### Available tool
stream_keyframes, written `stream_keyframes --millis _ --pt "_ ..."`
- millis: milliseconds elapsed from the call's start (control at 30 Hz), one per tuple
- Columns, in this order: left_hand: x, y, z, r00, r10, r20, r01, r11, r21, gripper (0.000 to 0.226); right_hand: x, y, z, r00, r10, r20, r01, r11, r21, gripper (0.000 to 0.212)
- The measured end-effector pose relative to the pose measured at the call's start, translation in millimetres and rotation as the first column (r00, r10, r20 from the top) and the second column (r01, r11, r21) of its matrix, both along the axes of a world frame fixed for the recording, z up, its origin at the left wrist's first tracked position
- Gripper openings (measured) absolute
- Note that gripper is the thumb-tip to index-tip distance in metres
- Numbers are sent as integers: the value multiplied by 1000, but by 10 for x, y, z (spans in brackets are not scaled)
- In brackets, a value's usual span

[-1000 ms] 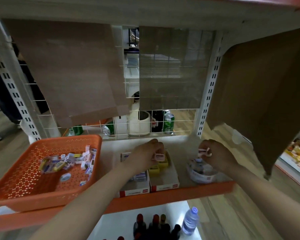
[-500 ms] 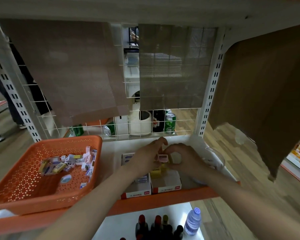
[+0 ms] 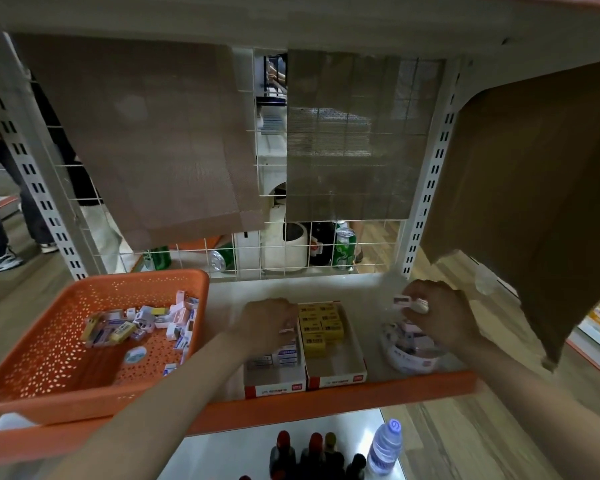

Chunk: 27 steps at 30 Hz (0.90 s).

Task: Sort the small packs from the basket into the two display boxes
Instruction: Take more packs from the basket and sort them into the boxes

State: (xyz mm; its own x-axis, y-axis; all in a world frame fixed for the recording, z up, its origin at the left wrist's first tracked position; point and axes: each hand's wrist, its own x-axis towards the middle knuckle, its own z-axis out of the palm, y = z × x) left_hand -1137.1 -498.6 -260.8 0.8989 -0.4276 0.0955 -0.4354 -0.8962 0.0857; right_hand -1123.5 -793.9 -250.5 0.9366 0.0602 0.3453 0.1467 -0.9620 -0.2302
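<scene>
Left grip (image 3: 269,322) pinches a pink pack (image 3: 287,330) over the left cardboard display box (image 3: 274,386); right grip (image 3: 442,315) clamps a rectangular pack (image 3: 400,301) (above a round clear tub (image 3: 409,362)).

Two bare arms show. The left forearm (image 3: 160,410) comes in from 7 o'clock and ends in the left hand (image 3: 267,323). The right forearm (image 3: 534,386) comes in from 4 o'clock and ends in the right hand (image 3: 440,313). Both wrists are bare. Both hands show their backs and knuckles. The nails are too small to tell.
</scene>
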Motion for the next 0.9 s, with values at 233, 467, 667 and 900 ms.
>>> stream_keyframes --millis 233,467,667,900 --pt "-56 297 7 999 45 21 -45 999 6 22 60 81 -97 984 -112 -142 78 971 -226 37" --pt "-164 1006 106 976 202 80 -196 978 -72 15 17 1194 -47 963 268 34 -270 962 35 24" --pt "-394 1809 20 920 388 58 -388 921 -25 16 -150 2372 12 822 568 -26 -565 821 84 16" --pt "-584 2284 -141 878 478 -11 -478 878 -22 21 -218 3334 -172 735 628 -257 -666 739 -99 22"
